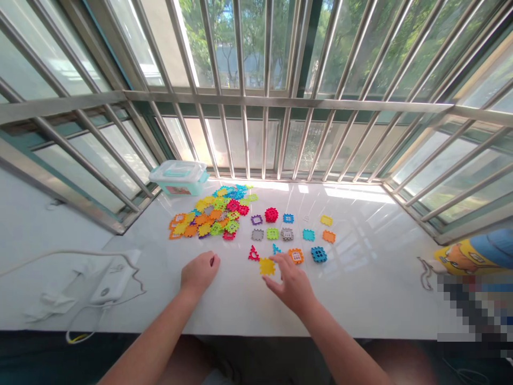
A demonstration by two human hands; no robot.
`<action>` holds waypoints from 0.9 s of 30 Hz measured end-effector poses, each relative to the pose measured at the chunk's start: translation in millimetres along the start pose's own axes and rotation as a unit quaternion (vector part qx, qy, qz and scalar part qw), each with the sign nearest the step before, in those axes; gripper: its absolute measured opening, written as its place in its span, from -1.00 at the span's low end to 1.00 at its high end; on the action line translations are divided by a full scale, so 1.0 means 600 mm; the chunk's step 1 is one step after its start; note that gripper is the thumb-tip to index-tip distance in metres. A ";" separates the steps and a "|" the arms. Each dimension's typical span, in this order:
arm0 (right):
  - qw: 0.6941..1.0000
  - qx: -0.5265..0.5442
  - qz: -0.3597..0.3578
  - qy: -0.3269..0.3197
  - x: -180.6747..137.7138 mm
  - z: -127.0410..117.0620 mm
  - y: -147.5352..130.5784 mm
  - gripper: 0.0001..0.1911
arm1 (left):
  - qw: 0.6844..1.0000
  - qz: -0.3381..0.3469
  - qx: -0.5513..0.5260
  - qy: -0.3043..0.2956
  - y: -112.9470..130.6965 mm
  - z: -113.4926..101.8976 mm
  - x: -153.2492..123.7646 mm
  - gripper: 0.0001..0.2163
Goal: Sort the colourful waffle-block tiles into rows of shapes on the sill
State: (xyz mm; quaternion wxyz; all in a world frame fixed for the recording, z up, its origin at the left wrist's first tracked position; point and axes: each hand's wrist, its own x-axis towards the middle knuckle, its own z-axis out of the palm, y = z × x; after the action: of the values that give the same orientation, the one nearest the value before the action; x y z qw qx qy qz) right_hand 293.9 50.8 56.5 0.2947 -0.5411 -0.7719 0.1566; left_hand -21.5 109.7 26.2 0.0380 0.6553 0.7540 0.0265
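While the yellow piece (266,266) is sitting well in from the near edge of the worktop (360,305), the right hand (294,286) is framing it, thumb and forefinger apart, grip unclear; the left hand (198,275) is resting fisted; a lidded box (190,185) is standing by the far-left corner, contents indistinct

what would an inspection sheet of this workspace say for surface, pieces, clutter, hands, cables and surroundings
Surface: white ledge, glossy, sunlit near the bars.
Pieces: colourful plastic heap; spaced-out pieces to its right, including a yellow piece.
Clutter: crumpled white material, far left; lidded box behind the heap.
Hands: left hand curled, below the heap; right hand spread at the yellow piece, contact unclear.
Cables: white cables around a power strip, left.
Surroundings: windows behind bars, trees outside.
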 end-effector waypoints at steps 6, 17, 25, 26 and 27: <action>0.960 -0.175 0.155 0.154 0.092 -0.155 0.230 -0.45 | 1.000 0.001 0.002 0.001 0.001 0.000 0.001 -0.65; 0.933 -0.235 0.268 0.054 0.171 -0.192 0.435 -0.46 | 1.000 -0.006 -0.004 -0.001 0.003 -0.004 0.003 -0.65; 0.941 -0.235 0.241 0.007 0.176 -0.182 0.460 -0.48 | 1.000 -0.008 0.001 -0.014 0.004 -0.009 0.003 -0.66; 0.944 -0.231 0.234 -0.001 0.176 -0.184 0.465 -0.47 | 1.000 -0.007 0.000 -0.013 0.004 -0.008 0.003 -0.66; 0.947 -0.226 0.227 -0.008 0.177 -0.185 0.469 -0.46 | 1.000 -0.007 0.000 -0.012 0.003 -0.007 0.004 -0.66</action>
State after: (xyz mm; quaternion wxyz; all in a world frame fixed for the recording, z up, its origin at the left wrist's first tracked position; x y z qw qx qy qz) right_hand 547.0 243.8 15.5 0.1153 -0.7531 -0.6462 0.0444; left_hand -20.2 112.3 30.3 0.0471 0.6503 0.7580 0.0186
